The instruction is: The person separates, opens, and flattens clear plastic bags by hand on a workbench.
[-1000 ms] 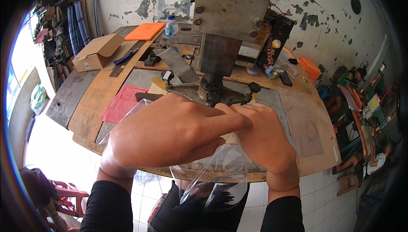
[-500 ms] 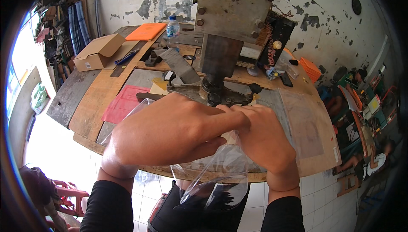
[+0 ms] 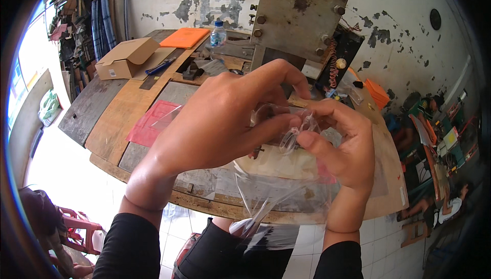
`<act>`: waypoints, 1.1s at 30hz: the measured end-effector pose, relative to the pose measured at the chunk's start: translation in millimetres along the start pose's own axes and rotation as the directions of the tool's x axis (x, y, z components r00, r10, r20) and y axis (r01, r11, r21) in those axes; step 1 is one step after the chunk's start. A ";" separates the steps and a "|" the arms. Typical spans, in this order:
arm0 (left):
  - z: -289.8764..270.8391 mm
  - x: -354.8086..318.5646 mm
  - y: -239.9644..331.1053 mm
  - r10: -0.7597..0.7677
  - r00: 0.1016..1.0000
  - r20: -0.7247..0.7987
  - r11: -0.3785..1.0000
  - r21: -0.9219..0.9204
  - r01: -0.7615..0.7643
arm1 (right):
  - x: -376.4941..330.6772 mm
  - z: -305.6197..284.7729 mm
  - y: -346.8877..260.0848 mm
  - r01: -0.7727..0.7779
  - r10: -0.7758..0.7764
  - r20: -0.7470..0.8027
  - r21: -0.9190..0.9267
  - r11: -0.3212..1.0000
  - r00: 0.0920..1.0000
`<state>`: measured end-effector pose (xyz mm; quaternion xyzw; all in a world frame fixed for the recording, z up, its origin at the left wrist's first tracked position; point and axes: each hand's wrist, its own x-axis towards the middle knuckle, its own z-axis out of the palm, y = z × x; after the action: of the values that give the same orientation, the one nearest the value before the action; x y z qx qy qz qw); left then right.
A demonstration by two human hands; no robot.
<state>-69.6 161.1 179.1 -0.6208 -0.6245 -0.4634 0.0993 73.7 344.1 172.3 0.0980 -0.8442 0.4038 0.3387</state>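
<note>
From where I stood, the right hand [image 3: 350,143] pinched the bunched upper part of a clear plastic film [image 3: 281,197] between thumb and fingertips. The left hand [image 3: 222,113] had its thumb at the bunch, forefinger arched; its other fingers were partly hidden, so I could not tell whether it gripped. The film hung across the worktop's [image 3: 115,120] near edge. The step appeared to be fingering the gathered film; the next move called, in my judgement, for controlled slack.
</note>
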 end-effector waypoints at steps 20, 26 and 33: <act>-12.9 3.6 -14.0 -0.001 1.000 0.030 0.999 0.035 0.000 | 0.8 -10.8 -0.6 -0.204 0.203 0.023 0.184 0.961 0.979; -25.1 2.7 -21.3 0.047 0.995 0.086 0.997 0.049 -0.052 | -0.7 -15.4 2.6 -0.122 0.120 0.029 0.095 0.988 0.992; -33.1 0.0 -17.7 0.066 0.993 0.096 0.994 0.076 -0.073 | -4.3 -33.6 -1.4 -0.095 0.096 0.020 -0.035 0.995 0.995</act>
<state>-99.9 141.4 189.3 -0.6587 -0.6243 -0.4052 0.1107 94.1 367.9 185.3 0.0563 -0.8582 0.4041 0.3114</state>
